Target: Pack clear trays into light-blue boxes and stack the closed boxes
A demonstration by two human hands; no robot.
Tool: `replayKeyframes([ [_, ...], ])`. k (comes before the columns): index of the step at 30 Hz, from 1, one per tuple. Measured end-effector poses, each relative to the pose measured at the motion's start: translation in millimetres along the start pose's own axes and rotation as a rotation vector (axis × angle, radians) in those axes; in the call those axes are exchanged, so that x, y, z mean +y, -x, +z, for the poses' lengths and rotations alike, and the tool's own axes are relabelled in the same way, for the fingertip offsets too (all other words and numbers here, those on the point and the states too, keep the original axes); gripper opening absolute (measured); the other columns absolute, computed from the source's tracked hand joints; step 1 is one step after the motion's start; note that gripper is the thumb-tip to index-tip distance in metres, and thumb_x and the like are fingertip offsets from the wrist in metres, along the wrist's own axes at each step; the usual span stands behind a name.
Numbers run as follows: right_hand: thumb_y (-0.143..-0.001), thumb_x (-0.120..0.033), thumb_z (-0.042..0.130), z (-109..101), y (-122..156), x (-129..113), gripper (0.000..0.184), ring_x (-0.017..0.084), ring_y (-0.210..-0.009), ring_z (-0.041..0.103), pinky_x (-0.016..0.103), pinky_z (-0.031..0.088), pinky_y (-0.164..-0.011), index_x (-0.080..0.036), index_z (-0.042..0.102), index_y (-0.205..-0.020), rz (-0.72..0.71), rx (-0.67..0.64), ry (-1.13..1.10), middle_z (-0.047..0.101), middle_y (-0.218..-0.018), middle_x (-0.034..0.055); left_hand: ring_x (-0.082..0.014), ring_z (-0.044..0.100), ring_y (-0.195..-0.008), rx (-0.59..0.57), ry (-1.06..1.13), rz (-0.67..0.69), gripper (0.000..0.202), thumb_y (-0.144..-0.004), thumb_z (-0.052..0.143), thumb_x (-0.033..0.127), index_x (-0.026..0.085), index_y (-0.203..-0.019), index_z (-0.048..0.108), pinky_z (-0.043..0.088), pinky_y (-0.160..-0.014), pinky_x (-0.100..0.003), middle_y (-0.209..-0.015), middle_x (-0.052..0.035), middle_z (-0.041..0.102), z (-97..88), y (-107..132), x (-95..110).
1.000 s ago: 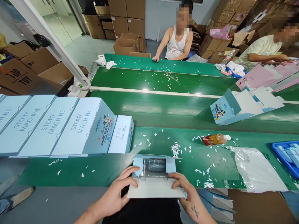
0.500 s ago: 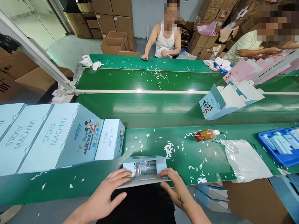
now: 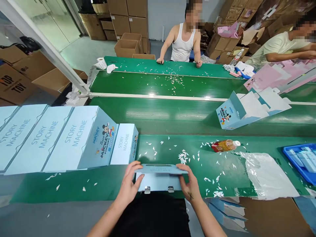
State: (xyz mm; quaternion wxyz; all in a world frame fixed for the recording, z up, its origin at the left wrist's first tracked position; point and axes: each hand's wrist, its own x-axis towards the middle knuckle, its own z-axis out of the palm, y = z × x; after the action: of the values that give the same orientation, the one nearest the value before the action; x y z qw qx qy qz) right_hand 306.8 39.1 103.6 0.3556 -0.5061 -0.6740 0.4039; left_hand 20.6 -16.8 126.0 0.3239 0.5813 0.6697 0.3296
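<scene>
Gripping the left end of a light-blue carton (image 3: pixel 159 182), the left hand (image 3: pixel 132 181) has its thumb against the near side and its fingers over the top edge. Across from it, the right hand (image 3: pixel 189 182) is clamped on the other end in much the same way, fingers on the top edge and thumb lower down, so the carton sits between the two hands, at the near edge of the green tabletop (image 3: pixel 158 146). Its lid flap (image 3: pixel 161 169) stretches from one set of fingers to the other, tilted above a plain pale front panel (image 3: pixel 158 181). Lettering shows on the flap, too foreshortened to read with certainty. Two small shiny tabs (image 3: pixel 147 190) stick out along the panel's lower edge, one nearer each hand

Just beyond the left hand stands a small STORY MACHINE box (image 3: pixel 124 144), and farther left a row of larger STORY MACHINE boxes (image 3: pixel 64 138), the nearest printed with Mickey Mouse on its end. White paper scraps (image 3: pixel 183 156) lie in a pile past the right hand's fingertips, with more scattered around. Farther out to the right of that hand, a drink bottle (image 3: pixel 225 145) with a red label and white cap lies on its side, beyond a crumpled white plastic sheet (image 3: pixel 270 176). A blue tray (image 3: pixel 287 149) is farther right again. Well beyond the right hand stands an open Mickey Mouse carton (image 3: pixel 228 117), its white flaps spread; across the tables, facing both hands, is a person in a white tank top (image 3: pixel 183 42)
</scene>
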Motion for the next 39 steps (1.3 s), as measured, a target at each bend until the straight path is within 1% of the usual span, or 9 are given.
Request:
replayKeyframes([
  [4, -0.091, -0.030, 0.048, -33, 2, 9, 0.027, 0.026, -0.126, 0.051, 0.049, 0.045, -0.105, -0.029, 0.061, -0.115, -0.150, -0.252, 0.093, 0.060, -0.129, 0.0056, -0.0257, 0.040, -0.132, -0.299, -0.173, 0.269, 0.044, -0.090, 0.038, 0.015, 0.031, -0.128, 0.052, 0.040, -0.108, -0.048, -0.137, -0.0035, 0.051, -32.6, 1, 1],
  [7, -0.090, -0.030, 0.049, -56, -5, -9, 0.035, 0.029, -0.136, 0.040, 0.053, 0.042, -0.108, -0.031, 0.061, -0.122, -0.193, -0.495, 0.273, 0.053, -0.138, 0.0020, -0.0260, 0.028, -0.142, -0.510, -0.343, 0.324, 0.066, -0.084, 0.034, 0.005, 0.037, -0.141, 0.039, 0.037, -0.111, -0.052, -0.152, 0.0018, 0.036, -56.4, 0, 11],
  [9, -0.091, -0.029, 0.047, -62, -9, -27, 0.036, 0.030, -0.137, 0.039, 0.056, 0.040, -0.109, -0.033, 0.061, -0.124, -0.188, -0.562, 0.359, 0.050, -0.141, 0.0001, -0.0279, 0.027, -0.143, -0.559, -0.351, 0.351, 0.065, -0.084, 0.040, 0.009, 0.035, -0.144, 0.036, 0.035, -0.112, -0.053, -0.155, 0.0000, 0.029, -61.9, 0, 20],
  [11, -0.089, -0.032, 0.052, -59, -10, -43, 0.036, 0.033, -0.135, 0.040, 0.060, 0.038, -0.109, -0.035, 0.061, -0.124, -0.190, -0.540, 0.427, 0.051, -0.141, 0.0006, -0.0315, 0.026, -0.143, -0.538, -0.316, 0.343, 0.060, -0.087, 0.052, 0.026, 0.028, -0.144, 0.037, 0.033, -0.114, -0.052, -0.155, -0.0059, 0.028, -57.1, 2, 27],
  [15, -0.080, -0.042, 0.067, -41, -3, -55, 0.049, 0.041, -0.133, 0.039, 0.071, 0.034, -0.105, -0.036, 0.058, -0.128, -0.227, -0.469, 0.585, 0.048, -0.143, 0.0054, -0.0403, 0.020, -0.143, -0.454, -0.327, 0.286, 0.081, -0.079, 0.061, 0.058, 0.018, -0.145, 0.035, 0.032, -0.112, -0.058, -0.154, -0.0166, 0.028, -32.8, 8, 28],
  [24, -0.089, -0.028, 0.055, -26, 4, -69, 0.020, 0.025, -0.094, 0.061, 0.051, 0.044, -0.098, -0.033, 0.070, -0.102, -0.361, -0.318, 0.513, 0.070, -0.096, 0.0053, -0.0416, 0.031, -0.137, -0.386, -0.407, 0.263, 0.056, -0.089, 0.051, 0.043, 0.032, -0.143, 0.038, 0.040, -0.101, -0.061, -0.146, -0.0138, 0.041, -20.7, 6, 30],
  [31, -0.090, -0.024, 0.055, 13, 13, -94, 0.029, 0.022, -0.098, 0.056, 0.043, 0.040, -0.086, -0.034, 0.061, -0.117, -0.511, -0.280, 0.612, 0.066, -0.114, 0.0023, -0.0409, 0.034, -0.133, -0.395, -0.482, 0.291, 0.055, -0.090, 0.048, 0.040, 0.031, -0.143, 0.037, 0.036, -0.102, -0.060, -0.143, -0.0154, 0.041, -17.6, 6, 31],
  [36, -0.092, -0.019, 0.050, 56, 8, -107, 0.017, 0.019, -0.087, 0.055, 0.040, 0.038, -0.082, -0.024, 0.063, -0.101, -0.526, -0.297, 0.547, 0.067, -0.096, 0.0032, -0.0409, 0.034, -0.133, -0.389, -0.486, 0.319, 0.054, -0.090, 0.047, 0.037, 0.030, -0.143, 0.037, 0.035, -0.102, -0.060, -0.143, -0.0159, 0.041, -19.4, 7, 31],
  [39, -0.091, -0.016, 0.046, 60, 5, -111, 0.015, 0.017, -0.083, 0.056, 0.040, 0.039, -0.086, -0.021, 0.061, -0.092, -0.572, -0.272, 0.442, 0.066, -0.089, 0.0027, -0.0390, 0.033, -0.134, -0.410, -0.579, 0.324, 0.054, -0.092, 0.044, 0.039, 0.028, -0.144, 0.035, 0.036, -0.103, -0.058, -0.143, -0.0162, 0.040, -20.7, 6, 35],
])
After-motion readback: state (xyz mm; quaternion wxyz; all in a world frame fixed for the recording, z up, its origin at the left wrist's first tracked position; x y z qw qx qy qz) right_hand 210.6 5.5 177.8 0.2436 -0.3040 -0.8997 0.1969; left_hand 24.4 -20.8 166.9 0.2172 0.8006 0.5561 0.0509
